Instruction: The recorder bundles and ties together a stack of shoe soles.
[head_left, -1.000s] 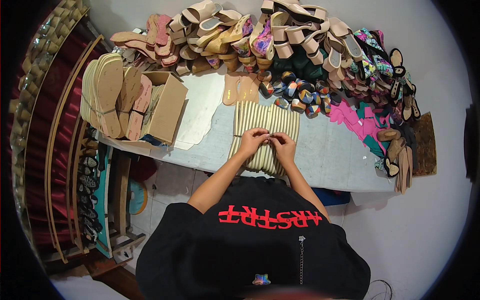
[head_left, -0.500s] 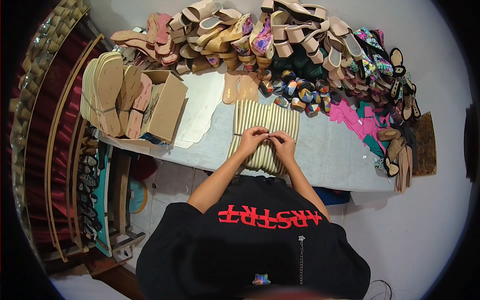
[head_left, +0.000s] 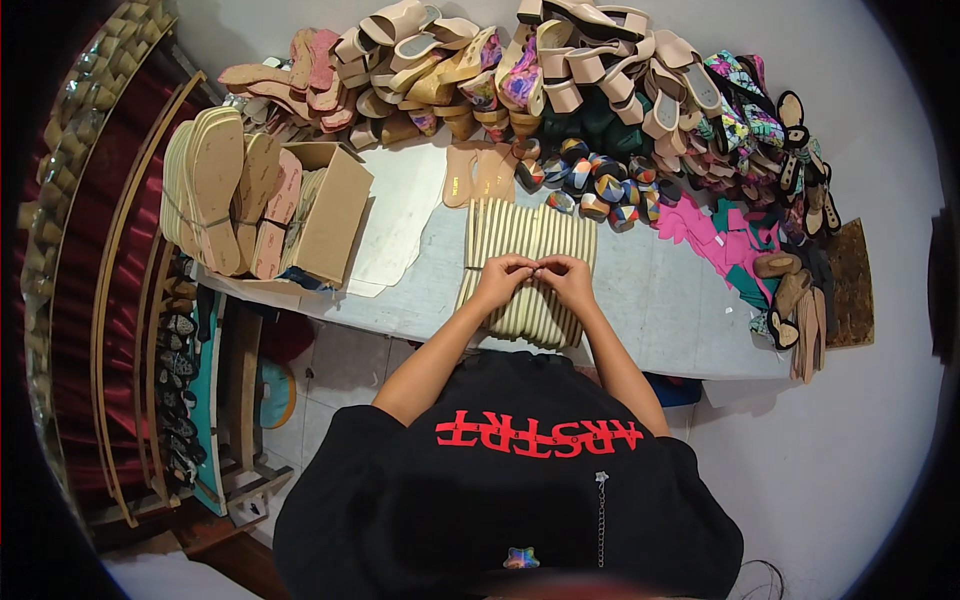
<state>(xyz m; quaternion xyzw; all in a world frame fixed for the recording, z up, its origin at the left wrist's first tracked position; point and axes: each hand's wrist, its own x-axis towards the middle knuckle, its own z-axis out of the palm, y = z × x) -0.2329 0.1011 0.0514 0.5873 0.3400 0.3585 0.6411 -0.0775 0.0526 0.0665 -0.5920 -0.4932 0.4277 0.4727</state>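
In front of me a row of cream-edged shoe insoles [head_left: 535, 228] stands packed on edge, forming one striped bundle. A thin dark cord [head_left: 471, 268] shows at the bundle's left side and seems to run round its middle. My left hand [head_left: 503, 279] lies over the bundle with thumb and fingers pinched together. Close against its fingertips, my right hand [head_left: 568, 282] is pinched in the same way. Between them a small dark bit of the cord shows at the fingertips; a knot, if any, is too small to make out.
To the left stand a cardboard box [head_left: 335, 225] and tied stacks of insoles [head_left: 213, 190]. White sheets [head_left: 398, 205] lie beside them. Along the back are heaped sandals [head_left: 585, 65] and colourful patterned heels [head_left: 610, 188]. Pink fabric pieces [head_left: 705, 235] lie right on the table [head_left: 660, 320].
Both hands stay pinched over the middle of the insole bundle. The fingers have shifted only slightly, with the right hand's fingers a little higher.
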